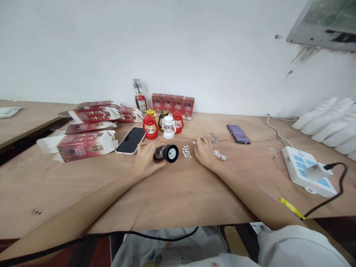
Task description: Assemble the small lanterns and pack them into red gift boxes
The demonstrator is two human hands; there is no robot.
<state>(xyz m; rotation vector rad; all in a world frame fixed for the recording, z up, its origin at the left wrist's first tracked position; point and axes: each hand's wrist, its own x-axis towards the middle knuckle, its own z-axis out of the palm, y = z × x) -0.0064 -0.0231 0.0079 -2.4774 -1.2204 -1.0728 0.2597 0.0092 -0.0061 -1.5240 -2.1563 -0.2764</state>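
A dark lantern (166, 152) is held at the centre of the frame by the left hand (146, 157), whose fingers are closed around its body; it is tipped sideways, with the round, pale face of its base turned to the camera. The right hand (205, 152) is rested on the table (178, 196) just right of centre, its fingertips near some thin metal pieces (214, 138); whether anything is pinched there cannot be told. Between the hands, small discs (187, 151) are spread loosely and could be scattered if the lantern were lowered onto them or the right hand were swept leftward. White pieces (217, 153) are left just right of the right hand, where they could be pushed about by the wrist. If the left hand's grip were slackened, the lantern could be dropped or rolled, its round form probably offering little hold. The standing lanterns (168, 128) behind could be toppled by a careless reach, and the phone (130, 141) beside the left hand could be nudged. A black cable (167, 240) is seen crossing the left forearm at lower left, so it could be snagged by a wide movement.
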